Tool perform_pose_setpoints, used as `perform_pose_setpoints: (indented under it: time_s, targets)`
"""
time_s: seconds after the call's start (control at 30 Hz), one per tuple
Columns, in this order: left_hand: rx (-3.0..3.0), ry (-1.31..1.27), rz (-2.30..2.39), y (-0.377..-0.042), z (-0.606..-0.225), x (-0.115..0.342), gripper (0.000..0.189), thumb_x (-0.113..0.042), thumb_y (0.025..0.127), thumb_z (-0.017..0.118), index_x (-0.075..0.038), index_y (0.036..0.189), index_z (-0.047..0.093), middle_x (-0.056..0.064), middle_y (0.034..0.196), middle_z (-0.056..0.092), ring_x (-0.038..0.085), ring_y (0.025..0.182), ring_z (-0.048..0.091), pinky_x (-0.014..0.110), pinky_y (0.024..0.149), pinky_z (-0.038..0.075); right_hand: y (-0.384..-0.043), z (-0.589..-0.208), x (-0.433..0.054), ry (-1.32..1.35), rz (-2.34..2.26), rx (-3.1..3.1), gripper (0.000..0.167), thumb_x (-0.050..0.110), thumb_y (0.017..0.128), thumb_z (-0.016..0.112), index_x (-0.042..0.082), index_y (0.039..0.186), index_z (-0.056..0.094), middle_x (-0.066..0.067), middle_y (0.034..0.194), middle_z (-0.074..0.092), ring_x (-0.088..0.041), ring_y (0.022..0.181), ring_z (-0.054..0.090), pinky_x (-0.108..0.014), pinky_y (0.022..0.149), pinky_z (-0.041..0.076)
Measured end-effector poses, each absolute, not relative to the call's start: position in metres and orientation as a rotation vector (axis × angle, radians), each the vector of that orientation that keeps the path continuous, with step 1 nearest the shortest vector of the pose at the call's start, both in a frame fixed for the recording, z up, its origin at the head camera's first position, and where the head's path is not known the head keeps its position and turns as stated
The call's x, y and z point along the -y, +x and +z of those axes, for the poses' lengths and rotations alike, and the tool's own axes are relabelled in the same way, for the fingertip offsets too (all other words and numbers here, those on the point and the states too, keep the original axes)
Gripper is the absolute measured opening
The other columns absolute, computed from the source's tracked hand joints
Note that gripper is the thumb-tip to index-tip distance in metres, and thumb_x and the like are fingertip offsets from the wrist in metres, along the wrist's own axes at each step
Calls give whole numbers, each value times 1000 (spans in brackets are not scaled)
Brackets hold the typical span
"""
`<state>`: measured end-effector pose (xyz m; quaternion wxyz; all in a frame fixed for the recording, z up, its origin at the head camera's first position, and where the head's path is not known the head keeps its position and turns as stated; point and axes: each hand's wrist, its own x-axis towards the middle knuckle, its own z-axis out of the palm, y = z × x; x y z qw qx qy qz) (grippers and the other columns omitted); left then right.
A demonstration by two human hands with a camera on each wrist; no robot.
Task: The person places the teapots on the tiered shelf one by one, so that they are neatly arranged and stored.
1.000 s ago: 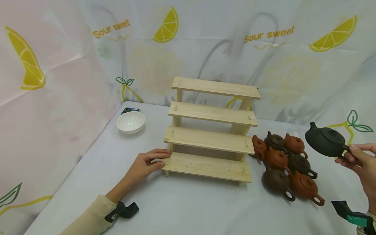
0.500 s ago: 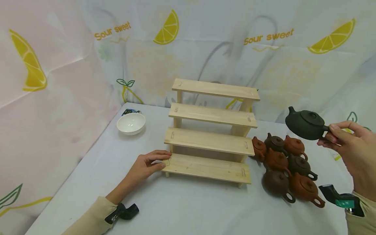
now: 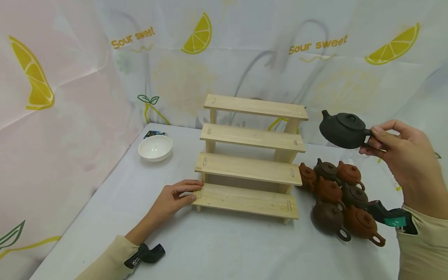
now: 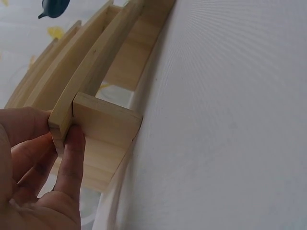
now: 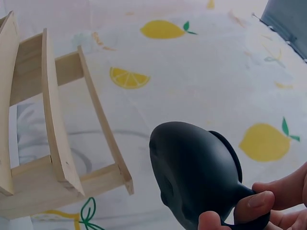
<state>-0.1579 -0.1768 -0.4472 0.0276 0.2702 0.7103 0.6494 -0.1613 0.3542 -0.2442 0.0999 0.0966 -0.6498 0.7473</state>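
A black teapot hangs in the air right of the rack's upper shelves, spout to the left. My right hand grips it by the handle; the right wrist view shows the teapot with fingers and thumb around that handle. A stepped wooden rack with several shelves stands mid-table. With my left hand I pinch the left end of its lowest shelf. In the left wrist view the fingers lie under the board end.
Several brown and reddish teapots stand clustered right of the rack, close to its side. A white bowl sits at the back left, with a small dark packet behind it. A printed curtain closes off the back.
My right hand has carried the black teapot left and upward, from the far right toward the rack. My left hand stays on the lowest shelf.
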Motion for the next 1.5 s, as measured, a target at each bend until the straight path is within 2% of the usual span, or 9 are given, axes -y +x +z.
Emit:
perform_pose_setpoints:
  time_s: [0.17, 0.43, 0.7, 0.93, 1.2, 1.5]
  targets:
    - [-2218, 823, 1992, -157, -448, 178, 27, 4, 97, 70, 4, 124, 73, 19, 137, 63, 17, 132, 55, 32, 97, 52, -172, -239, -341, 276, 2188, 1939, 10, -4, 103, 58, -2, 97, 65, -10, 73, 48, -20, 67, 52, -29, 67, 60]
    - [-2225, 840, 1990, -157, -449, 178, 27, 3, 98, 69, 4, 124, 73, 19, 136, 63, 18, 132, 55, 31, 97, 52, -188, -226, -320, 305, 2201, 1981, 8, -2, 103, 60, -2, 97, 66, -10, 72, 46, -20, 66, 51, -32, 65, 60]
    - [-2238, 797, 1971, -157, -449, 177, 28, 1, 98, 71, 0, 125, 74, 14, 137, 64, 19, 133, 54, 31, 97, 52, -199, -218, -304, 338, 2355, 1929, 10, -5, 102, 61, -4, 93, 64, -11, 71, 47, -21, 65, 50, -35, 65, 61]
    - [-2241, 807, 1972, -157, -449, 178, 27, 1, 98, 70, 1, 125, 74, 16, 137, 64, 18, 133, 55, 31, 97, 52, -211, -212, -284, 307, 2248, 2032, 10, 4, 100, 68, -1, 93, 63, -10, 72, 47, -21, 66, 50, -35, 65, 60]
    - [-2221, 798, 1985, -155, -445, 176, 28, 2, 97, 71, 2, 124, 74, 16, 136, 64, 18, 132, 55, 32, 96, 53, -225, -206, -260, 338, 2237, 2078, 12, 5, 101, 67, -1, 93, 61, -10, 71, 46, -22, 65, 54, -34, 67, 59]
    - [-2221, 795, 1988, -155, -446, 177, 28, 2, 97, 71, 2, 124, 74, 16, 136, 65, 18, 132, 56, 33, 95, 54, -240, -203, -232, 331, 2185, 2132, 13, 6, 102, 66, 0, 92, 61, -9, 73, 46, -19, 68, 49, -34, 67, 60]
